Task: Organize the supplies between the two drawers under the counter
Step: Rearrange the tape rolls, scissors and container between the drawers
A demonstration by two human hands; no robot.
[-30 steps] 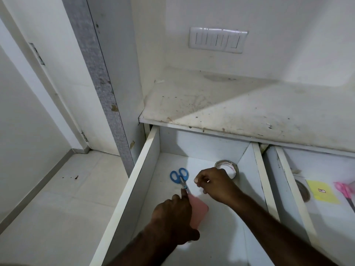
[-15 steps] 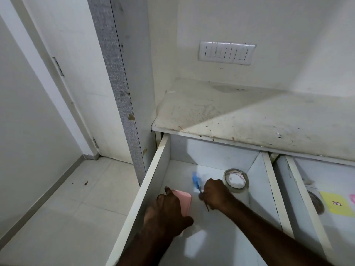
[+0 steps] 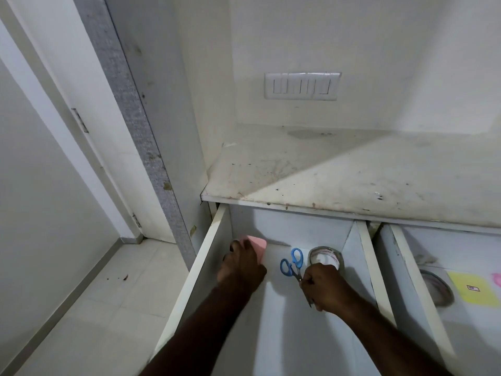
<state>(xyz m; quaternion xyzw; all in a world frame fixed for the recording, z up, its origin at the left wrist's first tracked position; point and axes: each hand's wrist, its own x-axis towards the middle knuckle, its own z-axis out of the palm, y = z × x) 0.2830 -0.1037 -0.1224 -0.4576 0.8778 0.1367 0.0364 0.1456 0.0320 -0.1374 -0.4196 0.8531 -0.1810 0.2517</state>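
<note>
Two white drawers stand pulled out under the counter. In the left drawer (image 3: pixel 187 283), my left hand (image 3: pixel 241 267) grips a pink pad (image 3: pixel 257 246) near the back left corner. My right hand (image 3: pixel 324 287) is shut on the blades of the blue-handled scissors (image 3: pixel 292 263), handles pointing toward the back. A tape roll (image 3: pixel 325 257) lies in the back right corner, just beyond my right hand. The right drawer (image 3: pixel 406 270) holds another tape roll (image 3: pixel 439 289), a yellow note pad (image 3: pixel 474 287) and something pink (image 3: pixel 497 278) at the frame edge.
The stained white counter (image 3: pixel 352 169) overhangs the drawers' backs. A switch plate (image 3: pixel 302 86) is on the wall above. A grey door frame (image 3: pixel 135 131) and tiled floor (image 3: pixel 95 294) lie to the left of the left drawer.
My left hand has pushed the pink pad toward the drawer's back left corner. My right hand has taken the scissors and shifted them right, next to the tape roll.
</note>
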